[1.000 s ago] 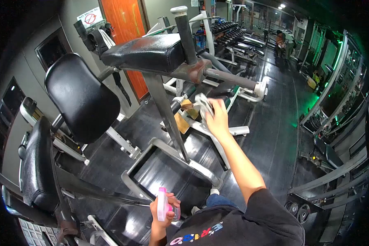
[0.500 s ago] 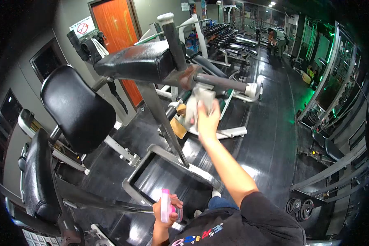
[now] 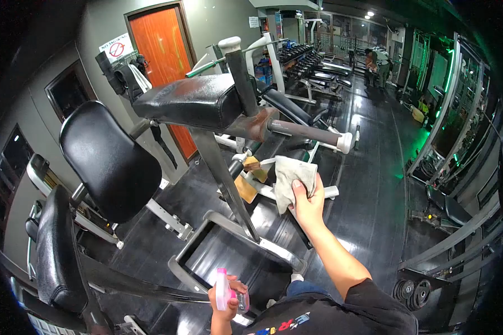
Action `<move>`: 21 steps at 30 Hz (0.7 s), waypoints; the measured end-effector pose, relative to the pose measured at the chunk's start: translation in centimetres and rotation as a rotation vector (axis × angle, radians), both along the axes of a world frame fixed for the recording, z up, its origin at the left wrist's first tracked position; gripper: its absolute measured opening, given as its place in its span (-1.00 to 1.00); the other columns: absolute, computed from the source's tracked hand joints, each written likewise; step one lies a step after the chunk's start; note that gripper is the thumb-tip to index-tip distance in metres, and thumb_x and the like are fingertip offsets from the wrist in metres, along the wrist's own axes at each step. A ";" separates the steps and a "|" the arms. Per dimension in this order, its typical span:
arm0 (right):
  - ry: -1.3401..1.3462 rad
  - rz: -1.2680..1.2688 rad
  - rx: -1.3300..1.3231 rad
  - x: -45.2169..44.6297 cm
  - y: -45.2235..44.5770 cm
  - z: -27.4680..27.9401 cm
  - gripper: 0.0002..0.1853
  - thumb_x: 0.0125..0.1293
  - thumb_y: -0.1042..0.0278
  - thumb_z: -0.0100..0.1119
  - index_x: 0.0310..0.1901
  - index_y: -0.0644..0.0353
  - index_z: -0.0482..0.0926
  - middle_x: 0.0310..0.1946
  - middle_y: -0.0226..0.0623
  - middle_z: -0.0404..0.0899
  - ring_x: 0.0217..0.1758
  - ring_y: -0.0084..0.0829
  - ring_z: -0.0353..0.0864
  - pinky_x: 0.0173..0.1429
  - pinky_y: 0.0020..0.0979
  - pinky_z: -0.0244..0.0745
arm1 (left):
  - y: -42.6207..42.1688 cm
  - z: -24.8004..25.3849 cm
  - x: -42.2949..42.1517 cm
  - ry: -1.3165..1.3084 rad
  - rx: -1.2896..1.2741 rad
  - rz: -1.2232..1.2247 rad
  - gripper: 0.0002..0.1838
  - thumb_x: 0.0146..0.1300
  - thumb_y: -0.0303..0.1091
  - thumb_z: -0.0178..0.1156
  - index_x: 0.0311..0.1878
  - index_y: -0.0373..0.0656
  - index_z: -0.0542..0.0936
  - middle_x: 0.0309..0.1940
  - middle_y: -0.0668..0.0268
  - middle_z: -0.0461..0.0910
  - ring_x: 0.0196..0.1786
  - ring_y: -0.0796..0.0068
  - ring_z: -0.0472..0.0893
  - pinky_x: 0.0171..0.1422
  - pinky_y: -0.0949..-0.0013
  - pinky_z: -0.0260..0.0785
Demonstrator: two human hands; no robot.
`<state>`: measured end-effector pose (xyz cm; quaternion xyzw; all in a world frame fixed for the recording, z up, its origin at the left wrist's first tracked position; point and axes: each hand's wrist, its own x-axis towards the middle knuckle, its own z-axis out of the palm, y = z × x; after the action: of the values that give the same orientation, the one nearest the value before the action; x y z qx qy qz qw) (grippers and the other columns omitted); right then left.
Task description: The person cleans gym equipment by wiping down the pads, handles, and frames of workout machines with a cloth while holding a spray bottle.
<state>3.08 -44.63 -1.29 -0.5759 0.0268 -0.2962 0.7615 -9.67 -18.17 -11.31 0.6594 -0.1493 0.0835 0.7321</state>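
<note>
At the bottom centre of the frame, our spray bottle [image 3: 223,291] could squirt unbidden or slip if a finger squeezed carelessly or the hold slackened; our left hand's [image 3: 223,312] grip is curled closed around it; farther out, right of centre, our pale cloth [image 3: 290,176] could flop or drop, since only its lower right part is held and the rest hangs free; our right hand's [image 3: 308,202] grip pinches it between thumb and fingers; beyond, above the cloth in the frame, the bar handle [image 3: 304,132] could knock our knuckles if the arm swung up hastily.
</note>
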 end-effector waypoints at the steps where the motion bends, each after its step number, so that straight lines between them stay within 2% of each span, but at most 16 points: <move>1: -0.002 0.001 0.000 0.4 -0.3 0.5 -0.73 0.32 0.43 0.15 0.03 0.21 0.46 -0.13 -0.31 0.55 -0.24 -0.53 0.58 -0.37 -0.55 0.49 | -0.2 0.3 0.2 -0.002 0.000 0.001 -0.02 0.04 0.52 0.20 -0.06 -0.45 0.49 -0.52 0.27 0.64 -0.38 0.34 0.70 -0.09 0.28 0.53; 3: -0.361 -0.294 -0.569 1.6 -1.2 1.8 -0.77 0.24 0.45 0.21 -0.07 0.26 0.50 -0.16 -0.21 0.52 -0.14 -0.35 0.55 -0.09 -0.40 0.47 | -0.6 1.1 0.6 -0.034 0.034 -0.055 -0.02 0.04 0.50 0.20 -0.04 -0.47 0.49 -0.52 0.24 0.63 -0.38 0.34 0.70 -0.14 0.30 0.54; 4: -0.473 -0.301 -0.557 1.9 -1.0 3.8 -0.77 0.18 0.46 0.23 -0.13 0.29 0.52 -0.17 -0.12 0.48 -0.07 -0.23 0.50 0.07 -0.30 0.38 | -0.7 1.1 0.8 -0.086 0.035 -0.068 -0.03 0.05 0.47 0.22 -0.03 -0.48 0.48 -0.51 0.23 0.63 -0.38 0.34 0.69 -0.18 0.31 0.55; 5: -0.549 -0.367 -0.650 2.2 -1.2 5.8 -0.74 0.20 0.39 0.23 -0.09 0.28 0.53 -0.16 -0.12 0.49 -0.08 -0.22 0.52 0.04 -0.29 0.40 | -0.8 1.1 0.9 -0.086 0.032 -0.064 -0.03 0.05 0.47 0.22 -0.03 -0.48 0.48 -0.51 0.23 0.63 -0.38 0.34 0.69 -0.18 0.31 0.55; 7: -0.766 -0.436 -0.765 4.3 -1.7 10.1 -0.67 0.20 0.28 0.19 -0.04 0.26 0.53 -0.14 -0.09 0.49 -0.03 -0.10 0.50 0.12 -0.20 0.38 | -0.9 0.9 0.9 -0.122 0.013 -0.083 -0.07 0.08 0.42 0.25 -0.03 -0.48 0.48 -0.50 0.23 0.63 -0.38 0.35 0.69 -0.15 0.31 0.56; 10: -0.938 -0.483 -0.879 7.2 -0.9 18.1 -0.57 0.03 0.52 0.16 0.03 0.22 0.51 -0.08 -0.06 0.46 0.04 -0.02 0.45 0.17 -0.17 0.36 | -1.2 1.0 0.4 -0.088 -0.024 -0.121 -0.08 0.09 0.40 0.26 -0.02 -0.48 0.48 -0.50 0.23 0.63 -0.37 0.36 0.69 -0.14 0.30 0.57; 11: -0.930 -0.579 -0.937 9.2 -0.3 19.8 -0.51 0.04 0.58 0.16 0.09 0.12 0.50 -0.05 -0.05 0.44 0.02 0.03 0.47 0.15 -0.14 0.40 | -1.2 1.1 0.2 -0.085 -0.023 -0.117 -0.08 0.09 0.40 0.26 -0.02 -0.48 0.48 -0.50 0.23 0.63 -0.37 0.36 0.69 -0.14 0.30 0.57; 13: -0.735 -0.479 -0.989 11.9 1.3 20.7 -0.56 0.12 0.56 0.17 0.06 -0.03 0.49 -0.08 -0.07 0.41 -0.07 0.02 0.56 -0.02 -0.08 0.52 | -1.1 1.1 -0.3 -0.059 0.018 -0.121 -0.08 0.08 0.41 0.25 -0.02 -0.48 0.47 -0.50 0.24 0.63 -0.37 0.36 0.69 -0.12 0.31 0.56; 16: -0.370 -0.410 -1.442 12.3 3.0 17.6 -0.64 0.15 0.50 0.17 0.00 -0.05 0.52 -0.12 -0.09 0.42 -0.09 -0.04 0.61 -0.10 -0.08 0.58 | -0.4 1.2 -1.3 -0.065 0.070 -0.070 -0.09 0.09 0.41 0.24 -0.02 -0.46 0.47 -0.50 0.24 0.64 -0.36 0.35 0.70 -0.06 0.28 0.54; 17: -0.378 -0.389 -1.383 12.4 3.5 15.9 -0.65 0.16 0.45 0.17 0.01 -0.06 0.55 -0.10 -0.11 0.44 -0.09 -0.07 0.64 -0.07 -0.11 0.60 | -0.1 1.3 -1.5 -0.064 0.069 -0.063 -0.09 0.09 0.41 0.24 -0.02 -0.46 0.47 -0.50 0.24 0.64 -0.36 0.35 0.70 -0.06 0.28 0.54; 19: -0.274 -0.316 -1.424 10.7 2.2 16.8 -0.65 0.17 0.42 0.18 0.02 -0.07 0.57 -0.06 -0.13 0.47 -0.08 -0.06 0.66 -0.03 -0.11 0.60 | 0.4 1.4 -2.2 -0.069 0.047 -0.007 -0.11 0.10 0.40 0.24 -0.03 -0.44 0.47 -0.50 0.24 0.64 -0.35 0.33 0.70 0.01 0.25 0.51; 20: -0.262 -0.303 -1.424 10.4 2.0 17.5 -0.55 0.13 0.46 0.23 0.09 -0.12 0.55 -0.08 -0.21 0.49 -0.11 -0.06 0.64 -0.02 -0.12 0.58 | 0.9 1.7 -2.5 -0.076 0.081 0.005 -0.11 0.11 0.40 0.25 -0.03 -0.43 0.47 -0.51 0.24 0.64 -0.35 0.32 0.70 0.04 0.21 0.50; 21: -0.223 -0.311 -1.519 9.9 1.9 18.2 -0.55 0.11 0.46 0.25 0.08 -0.06 0.54 -0.09 -0.19 0.48 -0.12 -0.07 0.63 -0.03 -0.12 0.58 | 1.4 1.6 -2.9 -0.072 0.071 0.022 -0.11 0.11 0.40 0.25 -0.03 -0.43 0.47 -0.51 0.24 0.64 -0.35 0.32 0.70 0.04 0.21 0.50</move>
<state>12.99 -42.74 16.91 -0.8955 -0.1796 -0.3929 0.1067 -12.53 -16.80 -9.76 0.6832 -0.1711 0.1100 0.7014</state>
